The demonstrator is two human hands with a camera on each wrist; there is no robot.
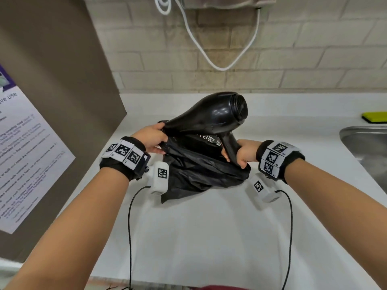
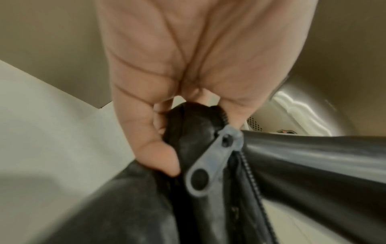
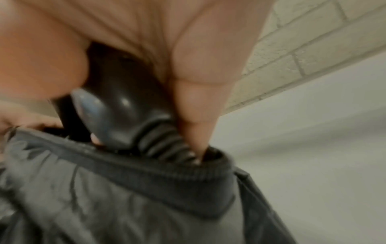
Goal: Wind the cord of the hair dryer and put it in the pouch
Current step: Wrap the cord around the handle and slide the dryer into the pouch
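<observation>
Dryer (image 1: 217, 116): black, its handle pushed down into the open mouth of the pouch (image 1: 196, 166), body and rear grille sticking out above it.
Pouch: black, crumpled, sitting on the counter (image 1: 209, 231), white print showing on its inner side.
Left hand (image 1: 150, 139): pinches the pouch's left rim, fingers curled on the fabric; in the left wrist view the grey zip pull (image 2: 211, 163) hangs just beside the thumb.
Right hand (image 1: 240, 153): wrapped round the dryer handle at the pouch's right rim; in the right wrist view a fingertip (image 3: 198, 145) presses by the ribbed cord collar (image 3: 165, 145) at the zip edge.
Cord: hidden past the collar; I cannot tell how it lies.
Counter: white, smooth, wide around the pouch.
Wall (image 1: 293, 59): pale brick behind the pouch, a white cable (image 1: 219, 59) looping down it.
Sink (image 1: 368, 147): steel, right of the pouch, well apart.
Sponge (image 1: 374, 117): yellow-green, behind the sink, right of the pouch.
Panel (image 1: 52, 80): brown, left of the pouch, with a printed notice (image 1: 25, 153) on it.
</observation>
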